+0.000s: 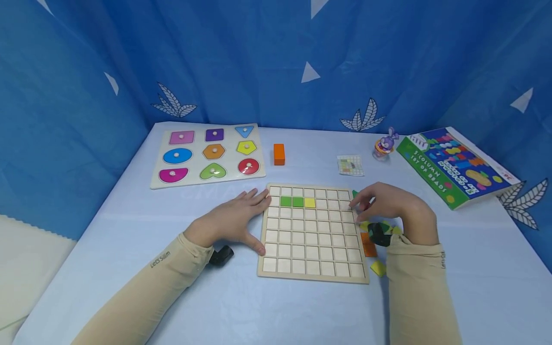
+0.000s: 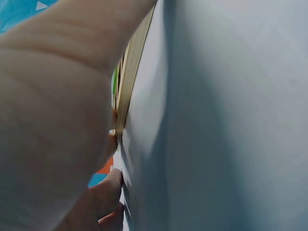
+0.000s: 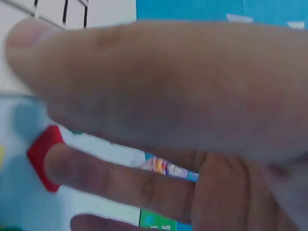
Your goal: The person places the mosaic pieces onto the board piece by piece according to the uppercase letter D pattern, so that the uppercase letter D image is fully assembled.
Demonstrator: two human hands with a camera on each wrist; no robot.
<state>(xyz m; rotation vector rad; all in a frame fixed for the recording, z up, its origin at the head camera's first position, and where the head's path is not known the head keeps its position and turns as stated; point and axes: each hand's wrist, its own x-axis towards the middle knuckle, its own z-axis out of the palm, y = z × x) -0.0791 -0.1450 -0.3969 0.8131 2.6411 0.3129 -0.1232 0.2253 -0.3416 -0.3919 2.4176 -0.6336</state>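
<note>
A wooden grid board [image 1: 312,279] lies on the table, with two green tiles [image 1: 286,201] and a yellow tile [image 1: 309,203] side by side in its second row. My left hand [image 1: 235,215] rests at the board's left edge, fingers spread and thumb apart; its wrist view shows the board's side edge [image 2: 130,77] past the palm. At the board's right edge is my right hand [image 1: 385,203], fingers bent downward. In the right wrist view one finger touches a red piece [image 3: 43,156]. The thumb hides the index fingertip there, so what it touches cannot be seen.
Orange tiles [image 1: 369,248], a yellow tile [image 1: 378,268] and a green piece [image 1: 355,193] lie right of the board. Behind are a shape puzzle [image 1: 194,165], an orange block [image 1: 279,154], a pattern card [image 1: 350,165], a purple figurine [image 1: 385,143] and a toy box [image 1: 457,167].
</note>
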